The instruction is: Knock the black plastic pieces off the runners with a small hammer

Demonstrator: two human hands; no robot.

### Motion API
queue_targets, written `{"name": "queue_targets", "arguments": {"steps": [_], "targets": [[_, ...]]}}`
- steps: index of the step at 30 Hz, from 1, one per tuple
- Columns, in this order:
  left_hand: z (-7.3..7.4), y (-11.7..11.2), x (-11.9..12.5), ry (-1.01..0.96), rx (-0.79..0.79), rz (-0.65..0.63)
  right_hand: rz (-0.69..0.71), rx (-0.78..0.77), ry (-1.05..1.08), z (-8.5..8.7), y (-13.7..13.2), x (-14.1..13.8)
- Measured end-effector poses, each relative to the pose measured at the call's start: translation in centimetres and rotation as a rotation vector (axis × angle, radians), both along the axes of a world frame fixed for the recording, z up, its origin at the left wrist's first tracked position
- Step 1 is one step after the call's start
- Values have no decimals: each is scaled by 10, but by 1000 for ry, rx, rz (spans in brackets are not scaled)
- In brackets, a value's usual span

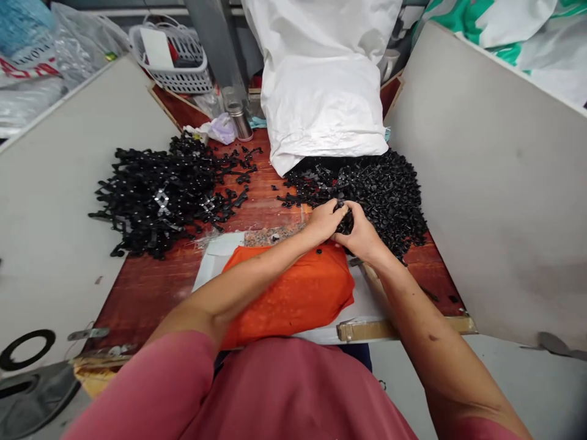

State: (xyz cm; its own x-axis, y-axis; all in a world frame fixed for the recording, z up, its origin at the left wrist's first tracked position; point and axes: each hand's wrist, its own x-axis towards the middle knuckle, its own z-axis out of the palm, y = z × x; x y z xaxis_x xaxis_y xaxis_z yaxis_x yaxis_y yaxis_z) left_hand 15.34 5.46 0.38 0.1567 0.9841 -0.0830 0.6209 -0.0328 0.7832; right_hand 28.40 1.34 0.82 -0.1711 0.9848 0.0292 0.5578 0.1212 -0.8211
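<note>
At the near edge of a heap of small black plastic parts (389, 198), my two hands meet. My left hand (325, 220) is closed, its fingertips pinching a small black plastic part (340, 205). Curled around from the other side is my right hand (362, 235), its index finger at the same part and its thumb lower down. Fingers cover most of the part, so its exact shape is hidden. Beneath my wrists lies an orange cloth-covered pad (293, 293) with a tiny black piece (319, 251) on it.
Left on the red-brown table (151, 287) is a pile of black linked pieces (156, 195). A white sack (325, 91) rests behind the right heap. A steel flask (240, 122) and a grey basket (178, 70) stand at the back. Pale panels (495, 183) flank the table.
</note>
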Motion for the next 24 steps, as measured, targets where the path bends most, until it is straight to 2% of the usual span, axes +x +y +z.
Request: {"name": "queue_targets", "arguments": {"steps": [2,4,7,10,15,18,22,24], "targets": [[2,-25,-29,-62,36,0,86,2,109,6,-20,-20],[0,-54,-61,-130,40,30,185,-67,206,5,-39,-41],[-6,-93,-102,-234,23,65,314,-76,221,-8,-61,-63],[-11,-120,-131,-346,32,117,333,3,159,-21,-69,-66],[-22,-139,-158,-607,49,369,239,104,13,-22,-67,-47],[-34,-145,-169,-681,115,415,193,147,-96,-17,-70,-38],[-44,-148,-178,-521,322,365,138,297,-336,-11,-84,-39],[-44,-148,-180,-369,436,373,196,425,-473,-8,-93,-47]]}}
